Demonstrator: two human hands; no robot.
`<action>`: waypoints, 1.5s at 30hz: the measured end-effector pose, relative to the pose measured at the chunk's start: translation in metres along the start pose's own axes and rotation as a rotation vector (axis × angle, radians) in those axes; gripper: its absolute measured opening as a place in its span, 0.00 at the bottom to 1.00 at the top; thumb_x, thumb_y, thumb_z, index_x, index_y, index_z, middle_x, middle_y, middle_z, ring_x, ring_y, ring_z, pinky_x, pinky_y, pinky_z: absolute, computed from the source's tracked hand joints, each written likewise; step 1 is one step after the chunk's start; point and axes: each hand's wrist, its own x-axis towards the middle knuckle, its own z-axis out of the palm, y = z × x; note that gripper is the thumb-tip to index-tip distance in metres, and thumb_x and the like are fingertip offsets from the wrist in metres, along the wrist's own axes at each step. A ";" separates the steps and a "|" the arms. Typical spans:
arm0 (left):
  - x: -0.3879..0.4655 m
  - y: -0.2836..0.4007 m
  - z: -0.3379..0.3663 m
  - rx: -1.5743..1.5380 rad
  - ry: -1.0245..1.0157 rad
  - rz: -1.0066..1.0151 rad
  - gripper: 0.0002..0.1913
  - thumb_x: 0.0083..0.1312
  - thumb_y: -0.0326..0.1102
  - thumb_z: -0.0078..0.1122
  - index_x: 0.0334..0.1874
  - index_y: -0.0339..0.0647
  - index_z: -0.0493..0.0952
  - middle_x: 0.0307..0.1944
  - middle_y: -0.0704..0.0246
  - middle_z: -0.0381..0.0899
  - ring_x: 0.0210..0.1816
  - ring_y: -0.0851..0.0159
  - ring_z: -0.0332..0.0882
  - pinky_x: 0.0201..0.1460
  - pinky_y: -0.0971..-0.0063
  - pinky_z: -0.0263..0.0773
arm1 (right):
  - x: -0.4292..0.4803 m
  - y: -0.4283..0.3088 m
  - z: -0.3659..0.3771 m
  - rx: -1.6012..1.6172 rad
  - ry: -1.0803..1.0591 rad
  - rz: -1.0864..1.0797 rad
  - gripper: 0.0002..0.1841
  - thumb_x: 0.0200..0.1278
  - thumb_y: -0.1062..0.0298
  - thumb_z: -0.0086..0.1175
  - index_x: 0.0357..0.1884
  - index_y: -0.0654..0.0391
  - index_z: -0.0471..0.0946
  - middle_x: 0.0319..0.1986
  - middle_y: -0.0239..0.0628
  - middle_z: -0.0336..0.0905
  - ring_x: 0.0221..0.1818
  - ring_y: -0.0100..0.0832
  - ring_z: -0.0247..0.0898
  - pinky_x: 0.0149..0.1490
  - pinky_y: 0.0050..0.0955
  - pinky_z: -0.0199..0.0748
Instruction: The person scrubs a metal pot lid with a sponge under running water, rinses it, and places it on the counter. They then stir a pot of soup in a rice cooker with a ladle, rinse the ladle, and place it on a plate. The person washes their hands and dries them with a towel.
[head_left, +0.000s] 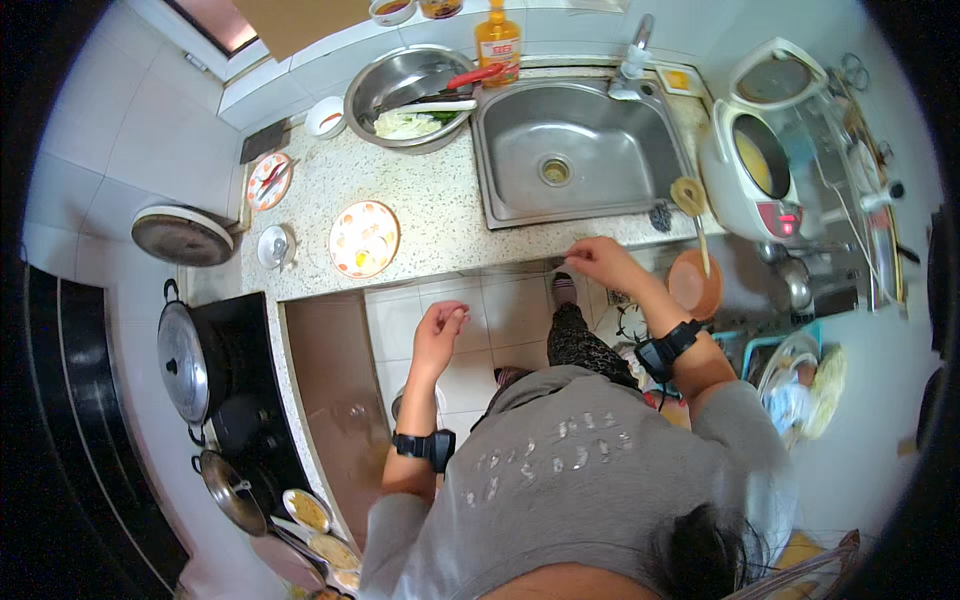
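Note:
My left hand (441, 335) hangs over the tiled floor in front of the counter, its fingers curled towards the thumb. My right hand (602, 262) is just off the counter's front edge, below the sink (600, 142), with fingertips drawn together. Whether either hand pinches something small is too fine to make out. Closest on the counter to my left hand is an orange-patterned plate (352, 225) with a yellow, yolk-like spot on it. Beside that plate stands a white cup (270, 259) with a spoon in it.
A steel bowl (360, 82) holds cut vegetables and a red-handled knife (476, 76). A small plate (257, 196) carries red chillies. On the right stands an open-lidded rice cooker (724, 180); a long-handled brush (688, 196) overhangs the counter edge. A lidded pot (180, 360) sits on the stove.

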 end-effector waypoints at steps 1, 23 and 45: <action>0.014 0.003 0.012 0.076 0.003 -0.015 0.12 0.73 0.36 0.52 0.53 0.37 0.73 0.50 0.64 0.82 0.49 0.67 0.81 0.47 0.75 0.74 | 0.009 0.018 -0.015 0.012 0.062 0.006 0.15 0.62 0.60 0.58 0.43 0.61 0.82 0.35 0.45 0.84 0.36 0.37 0.80 0.43 0.34 0.76; 0.268 0.098 0.213 -0.197 -0.198 -0.102 0.13 0.73 0.35 0.53 0.55 0.37 0.73 0.51 0.67 0.80 0.52 0.69 0.78 0.53 0.74 0.74 | 0.250 0.252 -0.215 -0.336 0.634 0.180 0.15 0.60 0.59 0.59 0.45 0.57 0.81 0.38 0.49 0.82 0.43 0.55 0.77 0.46 0.49 0.73; 0.419 0.033 0.357 -0.069 0.018 -0.113 0.21 0.75 0.45 0.42 0.55 0.34 0.74 0.51 0.56 0.77 0.55 0.56 0.74 0.56 0.64 0.70 | 0.234 0.127 -0.149 1.433 0.508 0.485 0.16 0.71 0.54 0.45 0.43 0.57 0.76 0.36 0.38 0.77 0.38 0.38 0.72 0.45 0.41 0.73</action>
